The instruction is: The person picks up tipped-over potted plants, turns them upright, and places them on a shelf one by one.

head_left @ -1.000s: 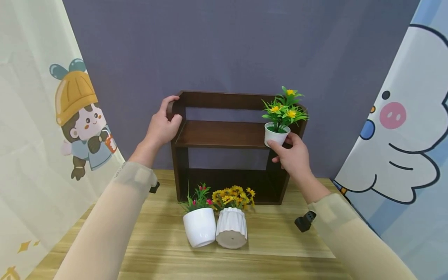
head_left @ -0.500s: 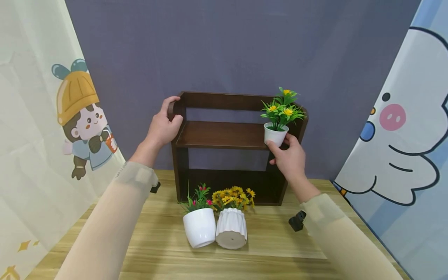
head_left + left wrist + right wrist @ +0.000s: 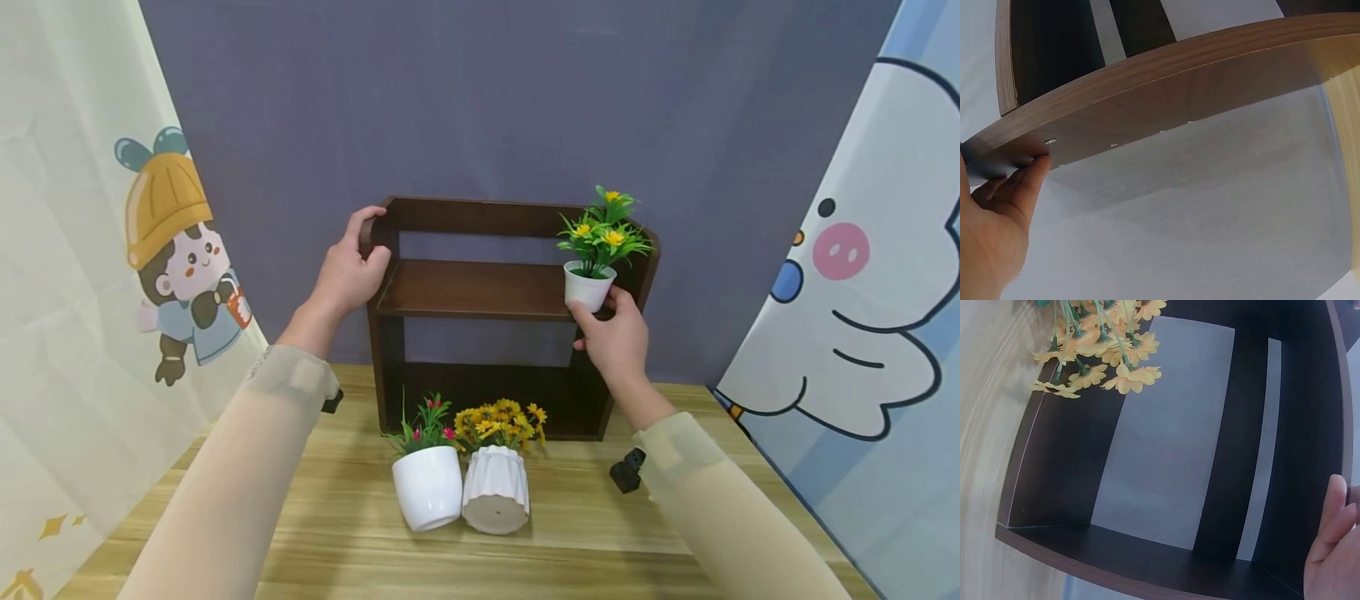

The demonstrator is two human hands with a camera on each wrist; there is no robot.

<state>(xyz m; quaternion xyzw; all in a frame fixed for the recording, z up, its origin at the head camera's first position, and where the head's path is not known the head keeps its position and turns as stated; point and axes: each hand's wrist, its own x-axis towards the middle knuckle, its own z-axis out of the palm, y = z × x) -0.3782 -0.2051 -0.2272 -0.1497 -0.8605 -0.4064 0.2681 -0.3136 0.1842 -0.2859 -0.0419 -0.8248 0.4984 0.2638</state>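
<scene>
Two hands at a shelf (image 3: 480,287). The left hand (image 3: 348,271) grips the upper part of the shelf's left side panel, its fingers on the outer face. The right hand (image 3: 618,337) pinches the small pot (image 3: 588,290), with yellow flowers, between thumb and fingers; the pot stands upright at the right end of the shelf's upper board, base contact unclear. In front of the shelf, on the table (image 3: 570,508), the smooth pot (image 3: 427,487) and ribbed pot (image 3: 497,487) lie tilted side by side, flowers toward the shelf.

grey-blue backdrop (image 3: 480,100) | left: yellow-hatted cartoon child (image 3: 182,260) | right: white cartoon figure (image 3: 892,271) | wood-grain tabletop (image 3: 592,512)
</scene>
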